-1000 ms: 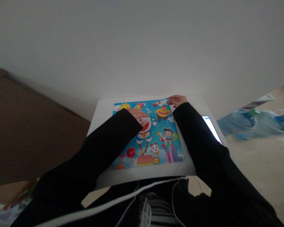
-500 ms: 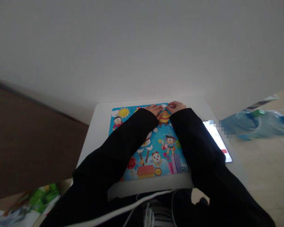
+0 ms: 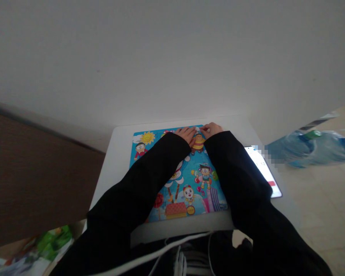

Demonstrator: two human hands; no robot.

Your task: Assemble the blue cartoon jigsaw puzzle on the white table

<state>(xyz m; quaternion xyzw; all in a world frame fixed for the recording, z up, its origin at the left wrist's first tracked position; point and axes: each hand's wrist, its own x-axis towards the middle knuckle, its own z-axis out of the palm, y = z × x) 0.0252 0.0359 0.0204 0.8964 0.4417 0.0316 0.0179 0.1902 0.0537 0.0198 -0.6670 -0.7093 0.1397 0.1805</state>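
A bright blue cartoon jigsaw puzzle lies flat on a small white table. Its printed figures include a smiling sun at the far left corner. My left hand rests on the far part of the puzzle, palm down with fingers stretched out. Just to its right, my right hand is at the far right corner, thumb and fingertips pinched together over the edge. Whatever may be between those fingertips is too small to make out. Both black sleeves hide parts of the puzzle's left and right sides.
A phone with a lit screen lies at the table's right side, partly under my right sleeve. A pale wall rises behind the table. Large plastic bottles stand on the floor at right. A white cable crosses in front of me.
The view has shifted slightly, so the puzzle sits a little further left. My right fingertips look more tightly pinched at the corner. My left hand stays on the puzzle.
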